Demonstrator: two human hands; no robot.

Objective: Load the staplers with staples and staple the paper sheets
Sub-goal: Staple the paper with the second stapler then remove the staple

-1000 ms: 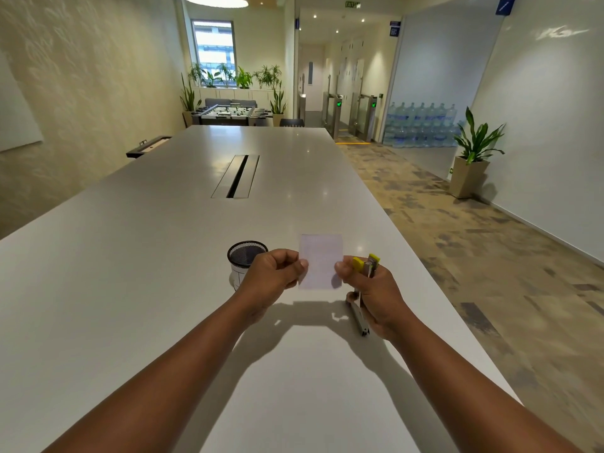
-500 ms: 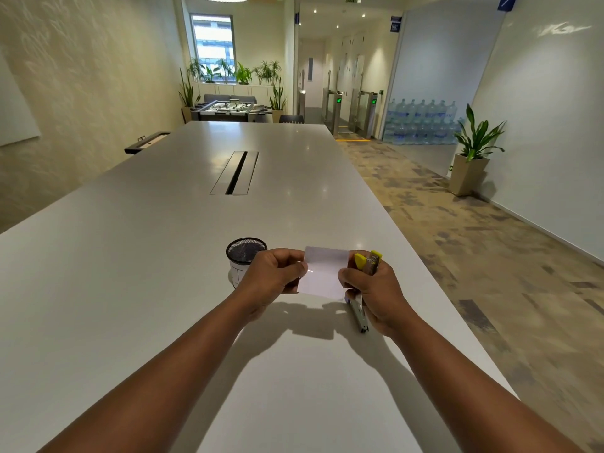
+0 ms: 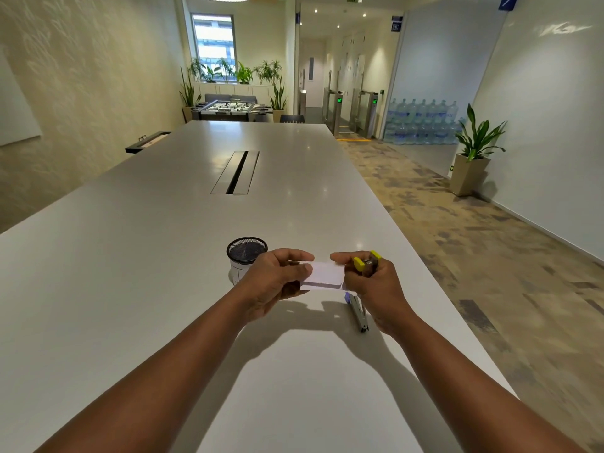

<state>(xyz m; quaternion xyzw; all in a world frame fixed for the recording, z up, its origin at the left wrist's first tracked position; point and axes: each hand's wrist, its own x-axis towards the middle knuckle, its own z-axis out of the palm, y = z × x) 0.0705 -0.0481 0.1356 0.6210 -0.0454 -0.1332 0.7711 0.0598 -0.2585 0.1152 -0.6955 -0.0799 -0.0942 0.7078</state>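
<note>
Head view: both hands hold a paper stack just below frame centre, over the table (image 3: 130, 256).

I see my left hand (image 3: 277, 279) pinching the paper (image 3: 325, 276) at its left edge; my right hand (image 3: 372, 282) pinches the right edge while also gripping a yellow stapler (image 3: 366, 263). A second, grey stapler (image 3: 358, 312) lies on the table under the right hand, partly hidden. A mesh cup (image 3: 245, 251) stands just left of the left hand.
</note>
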